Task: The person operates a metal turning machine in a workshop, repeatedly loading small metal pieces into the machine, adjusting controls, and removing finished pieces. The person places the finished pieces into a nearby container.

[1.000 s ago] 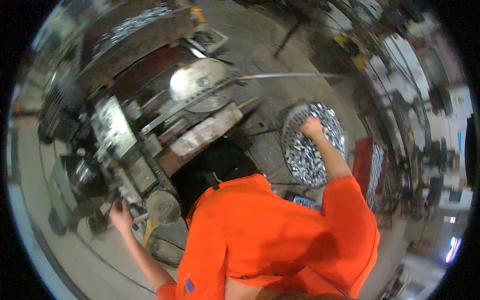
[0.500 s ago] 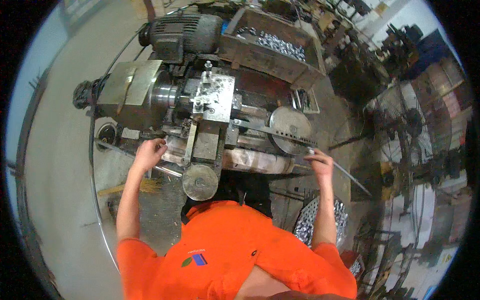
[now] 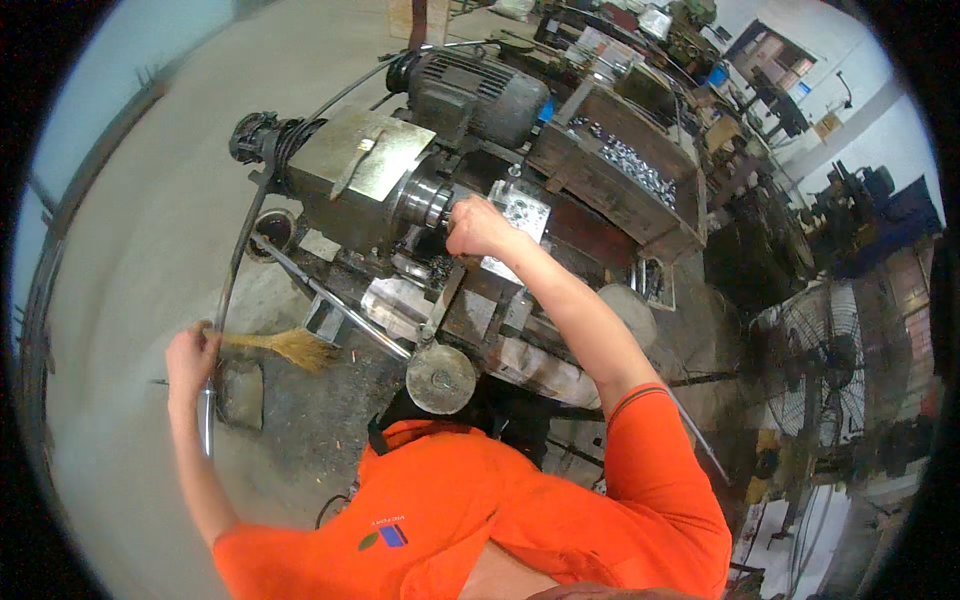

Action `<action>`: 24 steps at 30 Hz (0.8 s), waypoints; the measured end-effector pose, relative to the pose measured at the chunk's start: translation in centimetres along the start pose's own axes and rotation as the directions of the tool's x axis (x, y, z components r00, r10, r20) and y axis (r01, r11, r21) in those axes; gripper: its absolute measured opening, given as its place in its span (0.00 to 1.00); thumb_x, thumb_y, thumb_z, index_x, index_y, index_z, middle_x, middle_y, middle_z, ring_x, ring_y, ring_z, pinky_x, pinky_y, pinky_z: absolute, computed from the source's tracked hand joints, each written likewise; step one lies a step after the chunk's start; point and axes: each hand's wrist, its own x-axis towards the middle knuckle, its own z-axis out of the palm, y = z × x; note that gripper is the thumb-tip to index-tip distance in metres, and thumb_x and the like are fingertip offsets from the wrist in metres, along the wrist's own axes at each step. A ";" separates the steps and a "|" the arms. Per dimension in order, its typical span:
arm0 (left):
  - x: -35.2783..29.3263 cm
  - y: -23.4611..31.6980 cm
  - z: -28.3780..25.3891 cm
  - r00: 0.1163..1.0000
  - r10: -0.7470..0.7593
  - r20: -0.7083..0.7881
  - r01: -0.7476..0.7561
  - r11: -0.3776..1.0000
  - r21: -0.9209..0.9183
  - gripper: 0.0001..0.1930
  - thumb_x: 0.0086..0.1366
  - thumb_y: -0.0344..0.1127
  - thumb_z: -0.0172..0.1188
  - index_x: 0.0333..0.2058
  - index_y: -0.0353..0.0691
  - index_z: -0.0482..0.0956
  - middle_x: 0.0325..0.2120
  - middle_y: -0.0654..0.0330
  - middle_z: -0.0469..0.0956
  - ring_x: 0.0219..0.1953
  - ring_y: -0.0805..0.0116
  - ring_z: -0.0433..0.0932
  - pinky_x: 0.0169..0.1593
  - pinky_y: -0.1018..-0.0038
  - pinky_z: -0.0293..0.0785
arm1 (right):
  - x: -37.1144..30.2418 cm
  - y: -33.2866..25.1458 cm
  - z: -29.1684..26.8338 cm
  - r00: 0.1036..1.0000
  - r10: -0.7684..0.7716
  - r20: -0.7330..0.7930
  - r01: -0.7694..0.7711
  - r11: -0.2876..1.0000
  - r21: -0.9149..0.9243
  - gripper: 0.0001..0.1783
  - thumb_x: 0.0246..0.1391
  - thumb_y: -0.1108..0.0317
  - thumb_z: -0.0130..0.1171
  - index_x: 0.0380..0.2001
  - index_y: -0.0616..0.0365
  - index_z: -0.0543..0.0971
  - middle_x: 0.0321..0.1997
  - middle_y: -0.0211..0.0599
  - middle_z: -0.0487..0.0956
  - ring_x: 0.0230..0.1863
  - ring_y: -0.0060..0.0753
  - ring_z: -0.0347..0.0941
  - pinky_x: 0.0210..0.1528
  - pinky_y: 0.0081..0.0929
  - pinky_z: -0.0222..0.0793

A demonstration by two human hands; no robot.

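Observation:
My left hand [image 3: 192,358] is closed round a long lever [image 3: 208,415] that slopes down from the left end of a small lathe. My right hand [image 3: 478,228] reaches across the machine to the round steel spindle nose [image 3: 424,198]. Its fingers are pinched together at the front of the spindle, and whatever they hold is hidden by the hand. Just beyond that wrist sits the bright metal tool block [image 3: 526,212], partly covered by my forearm. A round handwheel [image 3: 441,379] stands at the lathe's near side.
A ribbed electric motor [image 3: 480,95] is mounted behind the lathe. Right of it, a wooden box [image 3: 600,185] holds many small shiny metal parts [image 3: 635,165]. A straw broom [image 3: 295,347] lies on the floor near my left hand. A standing fan [image 3: 822,345] is at the right.
My right hand has moved from the lathe's right side, where it held a small metal piece, to the spindle. My left hand has gone from the lathe front out left onto the lever.

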 end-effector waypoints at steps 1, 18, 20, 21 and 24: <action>-0.9 0.4 0.1 0.999 -0.042 0.020 0.043 0.996 -0.073 0.16 0.54 0.40 0.58 0.40 0.37 0.74 0.20 0.49 0.76 0.25 0.52 0.76 0.30 0.62 0.70 | 0.2 0.5 0.5 1.000 0.013 0.003 -0.013 1.000 0.026 0.13 0.27 0.67 0.56 0.22 0.56 0.82 0.26 0.50 0.77 0.36 0.48 0.73 0.40 0.34 0.70; 4.7 -11.4 4.6 0.986 -0.147 -0.083 0.166 0.926 0.339 0.07 0.50 0.35 0.57 0.25 0.39 0.73 0.20 0.49 0.75 0.26 0.52 0.76 0.30 0.60 0.71 | 0.7 -0.1 0.8 0.949 0.171 -0.264 -0.077 0.941 0.331 0.16 0.25 0.62 0.56 0.15 0.66 0.77 0.28 0.57 0.76 0.32 0.51 0.74 0.36 0.35 0.69; 8.9 -16.7 3.9 0.990 0.000 -0.142 0.072 0.864 0.498 0.05 0.50 0.31 0.54 0.28 0.40 0.72 0.18 0.53 0.75 0.24 0.54 0.76 0.28 0.61 0.71 | 1.6 -0.5 1.5 0.910 0.217 -0.355 -0.065 0.917 0.394 0.16 0.25 0.61 0.57 0.14 0.66 0.77 0.36 0.60 0.75 0.39 0.55 0.73 0.41 0.34 0.69; 10.0 -19.2 4.2 0.986 0.071 -0.151 0.023 0.840 0.542 0.06 0.50 0.30 0.54 0.29 0.39 0.71 0.18 0.54 0.74 0.24 0.54 0.76 0.28 0.62 0.71 | 1.5 -0.8 1.3 0.919 0.212 -0.332 -0.068 0.916 0.396 0.16 0.25 0.61 0.57 0.14 0.66 0.77 0.37 0.60 0.75 0.40 0.55 0.72 0.43 0.34 0.69; 11.4 -19.0 4.3 0.972 0.155 -0.177 -0.040 0.850 0.526 0.07 0.50 0.29 0.54 0.29 0.38 0.70 0.19 0.53 0.75 0.24 0.54 0.76 0.28 0.61 0.72 | 1.1 -1.0 1.0 0.892 0.273 -0.359 -0.135 0.921 0.366 0.14 0.26 0.61 0.57 0.15 0.64 0.77 0.42 0.61 0.74 0.44 0.54 0.72 0.47 0.34 0.67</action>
